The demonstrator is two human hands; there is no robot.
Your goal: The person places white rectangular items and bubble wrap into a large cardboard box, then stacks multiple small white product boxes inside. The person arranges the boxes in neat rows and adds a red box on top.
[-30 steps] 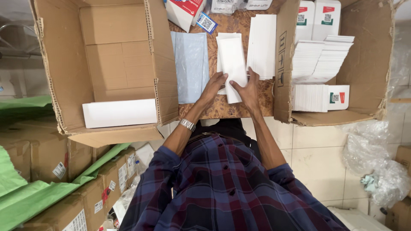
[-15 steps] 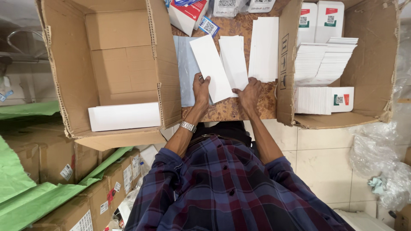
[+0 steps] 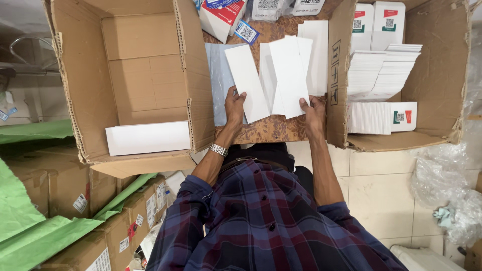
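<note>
Closest in, the plaid flannel sleeves [image 3: 261,211] lead up to both hands on the brown patterned desk [image 3: 266,131]. The left hand [image 3: 234,106] is pinching a flat white cardboard blank [image 3: 247,83] by its lower end, tilted off to the left. The right hand [image 3: 313,111] grips the bottom of a second, wider white blank [image 3: 290,75], which overlaps a few more lying under it. Looks to me like the sorting or separating step, so each blank would need a clean slide off the pile without dragging its neighbours. Not much room though: the big open cardboard box on the left [image 3: 150,65] and the open box of stacked white cartons on the right [image 3: 427,75] hem the desk in tight, with packets crowding the far edge.
</note>
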